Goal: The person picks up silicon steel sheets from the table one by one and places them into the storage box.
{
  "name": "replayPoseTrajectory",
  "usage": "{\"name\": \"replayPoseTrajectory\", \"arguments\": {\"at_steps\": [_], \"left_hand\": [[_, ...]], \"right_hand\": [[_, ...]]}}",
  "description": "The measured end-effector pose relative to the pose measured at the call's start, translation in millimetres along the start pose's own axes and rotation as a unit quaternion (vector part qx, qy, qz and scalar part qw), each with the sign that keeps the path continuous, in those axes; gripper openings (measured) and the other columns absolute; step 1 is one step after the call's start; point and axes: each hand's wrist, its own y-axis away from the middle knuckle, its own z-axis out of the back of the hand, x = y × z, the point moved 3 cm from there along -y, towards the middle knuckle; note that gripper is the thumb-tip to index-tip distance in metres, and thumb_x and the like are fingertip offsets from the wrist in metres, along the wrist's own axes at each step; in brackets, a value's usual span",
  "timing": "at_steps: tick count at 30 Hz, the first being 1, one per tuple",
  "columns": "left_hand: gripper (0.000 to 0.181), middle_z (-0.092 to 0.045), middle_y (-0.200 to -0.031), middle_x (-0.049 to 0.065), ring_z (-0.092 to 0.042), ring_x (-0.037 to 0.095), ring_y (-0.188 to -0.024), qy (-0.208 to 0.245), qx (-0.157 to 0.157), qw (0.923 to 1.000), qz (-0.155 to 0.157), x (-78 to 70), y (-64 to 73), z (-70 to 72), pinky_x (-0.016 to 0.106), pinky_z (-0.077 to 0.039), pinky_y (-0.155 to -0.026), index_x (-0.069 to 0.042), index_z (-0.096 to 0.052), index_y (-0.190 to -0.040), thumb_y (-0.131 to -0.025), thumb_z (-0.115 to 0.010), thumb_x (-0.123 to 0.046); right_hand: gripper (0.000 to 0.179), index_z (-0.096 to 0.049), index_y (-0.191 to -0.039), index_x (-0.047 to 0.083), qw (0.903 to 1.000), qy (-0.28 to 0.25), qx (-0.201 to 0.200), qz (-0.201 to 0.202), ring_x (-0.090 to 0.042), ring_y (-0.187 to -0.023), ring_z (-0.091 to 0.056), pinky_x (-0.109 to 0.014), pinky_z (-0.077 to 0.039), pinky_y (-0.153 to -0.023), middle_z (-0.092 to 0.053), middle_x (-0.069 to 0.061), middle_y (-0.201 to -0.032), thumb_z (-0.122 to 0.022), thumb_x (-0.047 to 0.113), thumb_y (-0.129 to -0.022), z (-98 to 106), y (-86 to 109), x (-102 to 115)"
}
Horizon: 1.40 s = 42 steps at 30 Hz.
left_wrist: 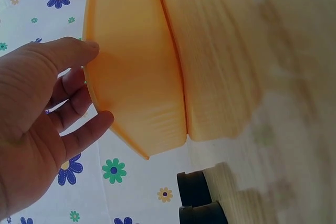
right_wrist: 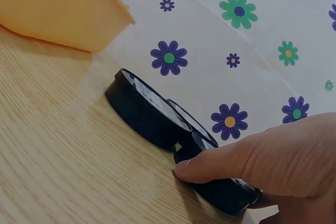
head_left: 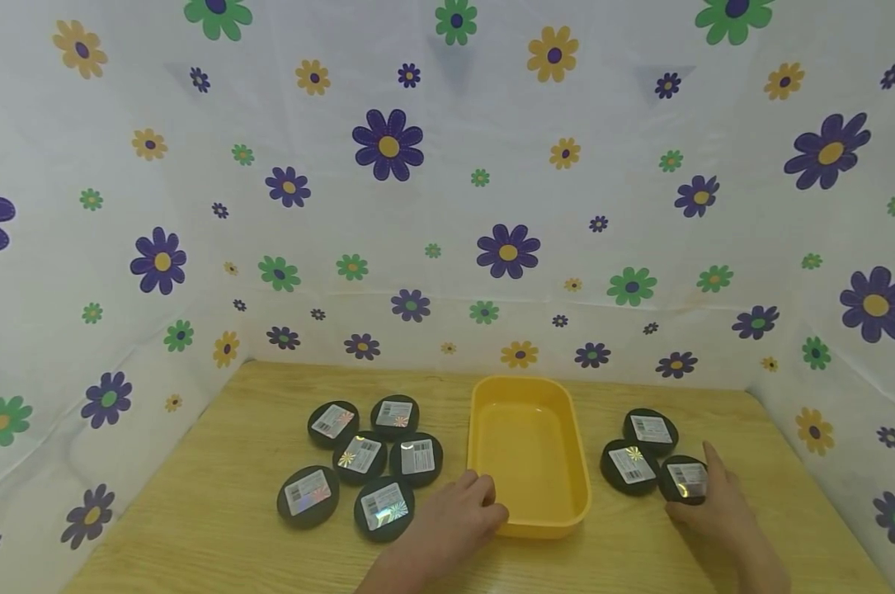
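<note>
My left hand (head_left: 454,520) holds the near left corner of a yellow plastic bin (left_wrist: 131,66), thumb on the outside of its rim and other fingers at the edge. On the right, three round flat black containers with white labels lie close together. My right hand (head_left: 722,511) grips the nearest black container (head_left: 685,480) by its sides; the right wrist view shows the thumb (right_wrist: 210,165) against its side wall, the other fingers mostly hidden. Beside it are a second black container (head_left: 629,467) and a third (head_left: 651,431) behind.
Several more labelled black containers (head_left: 383,507) lie label up to the left of the bin. A wooden table (head_left: 217,511) carries everything. White cloth (head_left: 432,214) with printed flowers hangs behind and along both sides.
</note>
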Motion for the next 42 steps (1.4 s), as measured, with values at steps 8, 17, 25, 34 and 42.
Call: {"name": "replayPoseTrajectory", "arguments": {"at_steps": [8,17,25,34,42], "left_hand": [[0.017,-0.050,-0.085,-0.007,-0.045,0.009,-0.077,0.007,-0.004,1.0000,-0.002,0.6,0.7,-1.1,0.014,-0.037,-0.061,-0.023,-0.069,-0.091,-0.080,-0.080,-0.018],[0.024,-0.049,-0.086,-0.007,-0.045,0.009,-0.078,0.016,-0.002,0.9998,0.008,0.4,0.7,-1.1,0.014,-0.036,-0.061,-0.022,-0.061,-0.092,-0.080,-0.078,-0.011],[0.023,-0.048,-0.087,-0.007,-0.045,0.009,-0.079,0.022,0.013,0.9996,0.015,0.2,0.9,0.3,0.014,-0.036,-0.061,-0.022,-0.060,-0.092,-0.081,-0.078,-0.011],[0.023,-0.049,-0.087,-0.007,-0.045,0.009,-0.079,0.024,0.015,0.9995,0.017,0.7,0.0,1.4,0.015,-0.038,-0.063,-0.023,-0.061,-0.092,-0.081,-0.078,-0.012],[0.025,-0.049,-0.087,-0.007,-0.045,0.009,-0.079,0.037,0.008,0.9992,0.013,0.6,0.9,1.8,0.014,-0.037,-0.064,-0.023,-0.060,-0.093,-0.081,-0.078,-0.010]], "right_hand": [[0.119,0.004,-0.150,-0.013,0.9997,0.022,-0.010,0.011,-0.069,-0.120,-0.034,-0.073,-0.032,-0.099,-0.023,-0.053,-0.134,-0.081,0.027,-0.077,1.7,2.5,2.1],[0.118,0.001,-0.150,-0.012,0.9996,0.025,-0.007,-0.006,-0.068,-0.118,-0.036,-0.073,-0.034,-0.097,-0.024,-0.051,-0.133,-0.081,0.031,-0.077,1.6,2.9,3.1],[0.120,-0.002,-0.151,-0.011,0.9995,0.024,-0.020,-0.008,-0.066,-0.117,-0.039,-0.072,-0.036,-0.096,-0.025,-0.050,-0.134,-0.083,0.034,-0.074,5.3,2.2,3.8],[0.121,-0.003,-0.152,-0.010,0.9991,0.027,-0.033,-0.006,-0.063,-0.117,-0.040,-0.072,-0.036,-0.096,-0.024,-0.049,-0.136,-0.083,0.038,-0.074,12.2,4.0,10.1],[0.120,-0.005,-0.152,-0.010,0.9988,0.032,-0.037,0.002,-0.062,-0.117,-0.040,-0.071,-0.036,-0.096,-0.025,-0.050,-0.136,-0.082,0.040,-0.075,14.6,6.4,16.5]]}}
